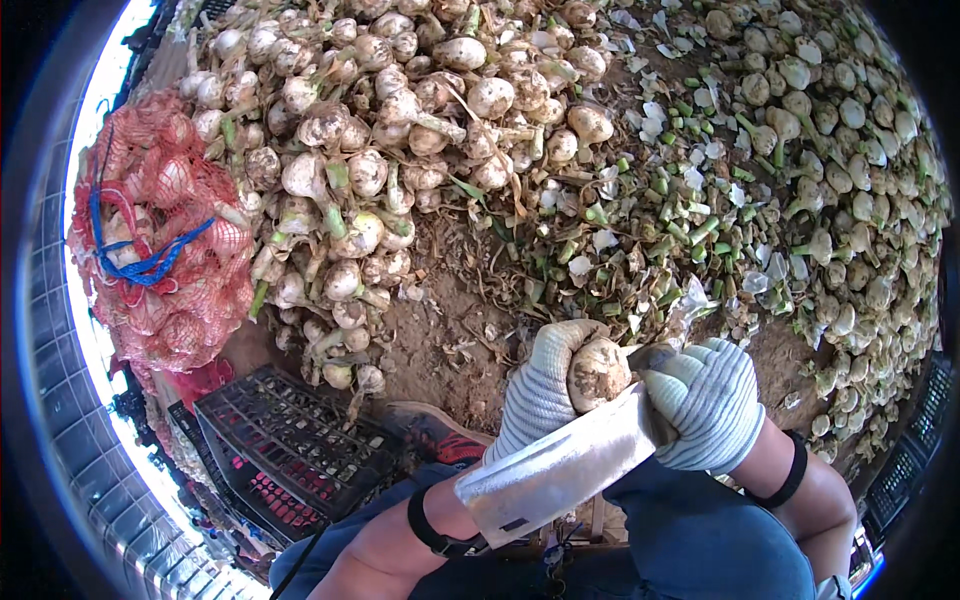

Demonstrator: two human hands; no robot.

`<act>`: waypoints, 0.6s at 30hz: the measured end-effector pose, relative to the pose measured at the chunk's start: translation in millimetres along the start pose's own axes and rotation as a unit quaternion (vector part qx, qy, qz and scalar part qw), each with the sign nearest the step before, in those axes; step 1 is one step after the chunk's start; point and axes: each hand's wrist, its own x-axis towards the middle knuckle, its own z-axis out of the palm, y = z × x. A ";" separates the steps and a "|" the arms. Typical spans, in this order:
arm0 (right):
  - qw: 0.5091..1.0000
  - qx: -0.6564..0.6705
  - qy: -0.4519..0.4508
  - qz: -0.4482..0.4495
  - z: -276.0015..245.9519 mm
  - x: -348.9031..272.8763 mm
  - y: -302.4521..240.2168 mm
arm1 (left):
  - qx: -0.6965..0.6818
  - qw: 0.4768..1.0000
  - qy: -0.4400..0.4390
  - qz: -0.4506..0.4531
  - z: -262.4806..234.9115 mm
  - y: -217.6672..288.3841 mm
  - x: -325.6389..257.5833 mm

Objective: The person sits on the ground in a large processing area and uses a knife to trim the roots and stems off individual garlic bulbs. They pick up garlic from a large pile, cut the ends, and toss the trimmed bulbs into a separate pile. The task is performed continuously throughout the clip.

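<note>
Both hands wear striped knit gloves and sit low in the middle of the frame. One gloved left hand [540,385] is curled around a dirty white onion [598,373], with the fingers wrapped over its top and side. Just beside it, the right hand [708,403] is closed tight on the handle of a big flat knife [560,467]. The shiny wide blade slants down toward the lower middle of the frame, under the onion and across the left wrist. The knife's back end sits right next to the onion.

Above the hands there is bare brown dirt [440,345]. A big heap of unclean onions [390,130] with stalks and roots fills the upper left and upper middle. Cut green stalk bits and white skins [660,220] lie scattered in the middle right. More onions, looking cleaner and paler, pile up along the right side [850,180].

At the left edge sits a red net sack [160,240] stuffed with onions, with a blue string on it. Below it, in the lower left, is a dark plastic crate [290,445]. The person's blue trousers [700,545] show at the bottom.
</note>
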 end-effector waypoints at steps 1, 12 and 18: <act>1.000 0.000 0.009 -0.003 1.4 -0.6 3.3 | -0.002 1.000 -0.006 0.003 -0.6 0.3 0.2; 1.000 0.000 0.005 -0.018 4.4 -10.2 22.4 | -0.133 0.988 -0.051 -0.060 0.6 -15.0 -5.4; 1.000 -0.022 0.019 0.004 7.9 -27.2 45.2 | -0.101 0.987 -0.100 -0.076 -6.3 -4.3 -7.6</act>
